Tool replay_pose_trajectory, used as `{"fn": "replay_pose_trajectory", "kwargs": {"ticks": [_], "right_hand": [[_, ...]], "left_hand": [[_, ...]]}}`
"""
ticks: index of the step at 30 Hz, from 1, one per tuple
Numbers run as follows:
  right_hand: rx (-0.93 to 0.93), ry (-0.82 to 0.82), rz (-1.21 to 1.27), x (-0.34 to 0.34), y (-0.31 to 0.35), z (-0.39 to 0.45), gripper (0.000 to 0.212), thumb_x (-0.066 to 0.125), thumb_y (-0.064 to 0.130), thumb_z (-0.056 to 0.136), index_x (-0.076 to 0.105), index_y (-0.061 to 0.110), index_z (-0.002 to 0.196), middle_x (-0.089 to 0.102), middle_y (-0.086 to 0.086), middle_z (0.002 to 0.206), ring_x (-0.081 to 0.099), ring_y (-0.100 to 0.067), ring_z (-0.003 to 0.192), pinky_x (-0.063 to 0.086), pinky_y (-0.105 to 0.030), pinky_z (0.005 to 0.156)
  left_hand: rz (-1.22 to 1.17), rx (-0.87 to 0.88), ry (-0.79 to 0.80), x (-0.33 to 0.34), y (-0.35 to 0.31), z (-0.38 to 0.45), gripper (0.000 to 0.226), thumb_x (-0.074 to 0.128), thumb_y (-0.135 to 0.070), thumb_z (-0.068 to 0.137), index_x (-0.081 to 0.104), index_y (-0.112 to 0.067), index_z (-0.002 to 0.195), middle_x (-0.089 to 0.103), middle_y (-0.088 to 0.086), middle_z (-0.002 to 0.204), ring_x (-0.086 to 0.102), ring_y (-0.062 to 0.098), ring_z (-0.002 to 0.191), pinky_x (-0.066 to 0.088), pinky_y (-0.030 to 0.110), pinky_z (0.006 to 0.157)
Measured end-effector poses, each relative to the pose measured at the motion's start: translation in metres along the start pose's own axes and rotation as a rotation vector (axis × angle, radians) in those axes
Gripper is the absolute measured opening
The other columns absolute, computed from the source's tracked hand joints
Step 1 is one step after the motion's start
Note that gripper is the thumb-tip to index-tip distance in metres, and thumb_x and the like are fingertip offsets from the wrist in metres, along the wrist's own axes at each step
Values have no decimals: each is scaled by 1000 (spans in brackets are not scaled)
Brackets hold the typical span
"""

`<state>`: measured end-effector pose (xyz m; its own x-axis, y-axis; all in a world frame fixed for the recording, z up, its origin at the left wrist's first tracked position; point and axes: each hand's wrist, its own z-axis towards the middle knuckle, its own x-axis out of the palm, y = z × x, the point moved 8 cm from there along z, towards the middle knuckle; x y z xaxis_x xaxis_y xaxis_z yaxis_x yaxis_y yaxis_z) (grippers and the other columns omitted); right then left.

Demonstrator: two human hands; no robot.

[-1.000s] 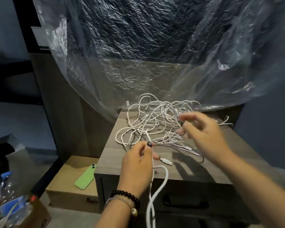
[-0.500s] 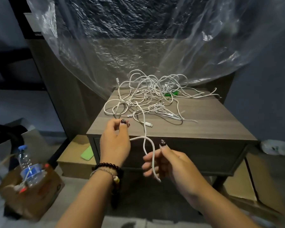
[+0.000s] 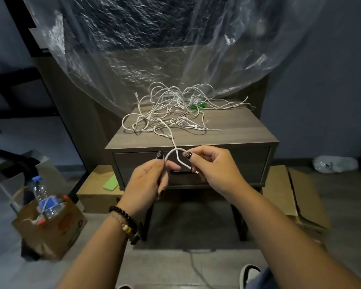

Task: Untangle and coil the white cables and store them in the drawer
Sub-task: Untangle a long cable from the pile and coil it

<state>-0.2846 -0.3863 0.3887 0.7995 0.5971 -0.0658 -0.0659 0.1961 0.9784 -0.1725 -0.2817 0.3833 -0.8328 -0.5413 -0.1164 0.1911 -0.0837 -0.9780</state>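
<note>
A tangle of white cables point(image 3: 171, 113) lies on top of a grey wooden nightstand point(image 3: 238, 132). One white cable end point(image 3: 175, 152) runs off the front edge and bends into a small loop in front of the shut drawer point(image 3: 248, 163). My left hand point(image 3: 148, 180) pinches one side of that loop between thumb and fingers. My right hand point(image 3: 215, 167) pinches the other side, with the cable's tip sticking out by its fingers. Both hands hang just in front of the drawer's handle point(image 3: 180, 171).
Clear plastic sheeting point(image 3: 175, 49) hangs behind and over the nightstand. A green phone point(image 3: 111, 183) lies on a cardboard box point(image 3: 96, 192) at the left. A small box with a water bottle point(image 3: 43, 197) stands on the floor. Flat cardboard point(image 3: 290, 195) lies at the right.
I have stepped back from the nightstand, drawing one cable out of the tangle. My right hand left the pile and took hold of the cable end beside my left hand, forming a loop.
</note>
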Motion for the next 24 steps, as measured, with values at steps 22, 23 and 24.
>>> {"fn": "replay_pose_trajectory", "kwargs": {"ticks": [22,23,24], "right_hand": [[69,165,75,23,-39,37,26,57,16,93,77,10,77,50,-1,51,43,-4,45,35,-14,46],[110,175,88,24,-45,38,25,58,20,91,77,12,78,50,-1,51,43,-4,45,35,-14,46],[142,183,105,24,-49,39,25,59,25,88,77,12,78,50,-2,51,42,-5,45,34,-15,46]], "left_hand": [[-778,-203,243,-11,7,48,19,66,-24,76,77,-15,89,58,12,134,52,23,128,29,42,108],[-743,-202,232,-10,9,56,16,65,-18,78,77,-14,87,60,12,131,53,24,126,31,41,107],[-715,-202,209,-8,12,64,17,61,-16,81,78,-14,86,62,12,128,55,24,124,35,40,105]]}}
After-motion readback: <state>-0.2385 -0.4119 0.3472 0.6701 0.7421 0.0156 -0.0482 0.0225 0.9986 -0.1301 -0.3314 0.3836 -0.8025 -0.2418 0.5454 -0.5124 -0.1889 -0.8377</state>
